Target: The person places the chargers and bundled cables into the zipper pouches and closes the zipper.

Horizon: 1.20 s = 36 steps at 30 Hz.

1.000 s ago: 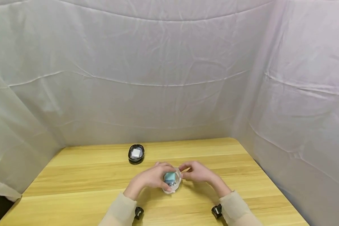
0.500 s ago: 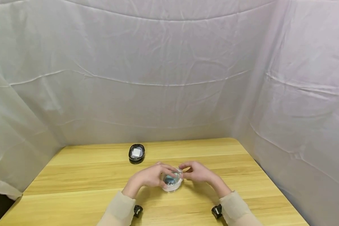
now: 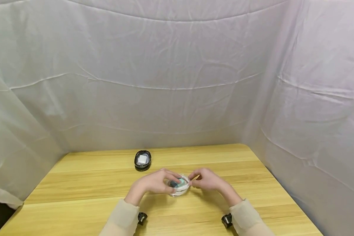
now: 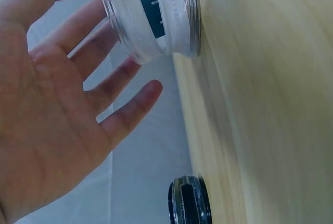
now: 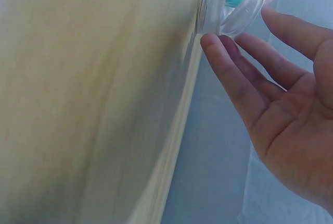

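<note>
On the wooden table [image 3: 91, 183], seen from your head camera, your two hands meet around a small clear round container [image 3: 179, 187] with a teal block inside. Your left hand [image 3: 153, 184] curls over it from 9 o'clock, fingers wrapped on its top and near side, which looks like a steadying hold. Your right hand [image 3: 207, 180] comes in from 3 o'clock with fingertips at the rim. The container sits flat, its axis upright, lid side up. A dark oval case [image 3: 142, 160] lies well apart at 11 o'clock from the container.

From your left wrist, the container [image 4: 151, 13] rests its base on the table [image 4: 270, 99], white bands around its wall, the teal piece between them. Your left fingers [image 4: 91, 47] lie behind it, fairly straight here; the grip itself is hidden. The dark case [image 4: 190, 201] sits beyond.

From your right wrist, your right hand [image 5: 281, 109] is spread, palm showing, a fingertip touching the container's lower rim [image 5: 237, 5]. It clamps nothing here.
</note>
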Each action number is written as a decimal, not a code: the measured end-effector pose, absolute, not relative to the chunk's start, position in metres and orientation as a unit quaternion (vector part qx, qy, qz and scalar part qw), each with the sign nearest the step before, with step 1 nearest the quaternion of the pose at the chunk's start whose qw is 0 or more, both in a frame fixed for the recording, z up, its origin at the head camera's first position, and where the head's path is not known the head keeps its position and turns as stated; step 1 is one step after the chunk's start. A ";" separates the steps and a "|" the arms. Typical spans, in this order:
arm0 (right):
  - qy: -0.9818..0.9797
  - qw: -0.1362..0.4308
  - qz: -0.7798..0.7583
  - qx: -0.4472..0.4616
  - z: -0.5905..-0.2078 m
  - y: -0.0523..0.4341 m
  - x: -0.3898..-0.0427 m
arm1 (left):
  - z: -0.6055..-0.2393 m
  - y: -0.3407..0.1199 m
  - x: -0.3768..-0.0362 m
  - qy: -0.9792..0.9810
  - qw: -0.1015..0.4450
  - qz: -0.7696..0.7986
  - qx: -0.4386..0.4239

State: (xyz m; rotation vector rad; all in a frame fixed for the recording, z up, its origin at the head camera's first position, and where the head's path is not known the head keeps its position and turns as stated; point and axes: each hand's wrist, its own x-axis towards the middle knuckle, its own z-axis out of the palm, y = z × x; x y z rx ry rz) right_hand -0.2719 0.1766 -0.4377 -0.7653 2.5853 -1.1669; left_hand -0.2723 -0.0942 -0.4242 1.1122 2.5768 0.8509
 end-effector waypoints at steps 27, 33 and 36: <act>0.871 0.108 -0.388 -0.280 -0.434 0.180 -0.277 | -0.436 -0.098 -0.281 0.860 0.127 0.352 0.347; 0.889 0.102 -0.315 -0.316 -0.444 0.186 -0.286 | -0.439 -0.094 -0.282 0.855 0.134 0.357 0.352; 0.884 0.116 -0.323 -0.317 -0.451 0.188 -0.292 | -0.440 -0.092 -0.282 0.854 0.135 0.362 0.350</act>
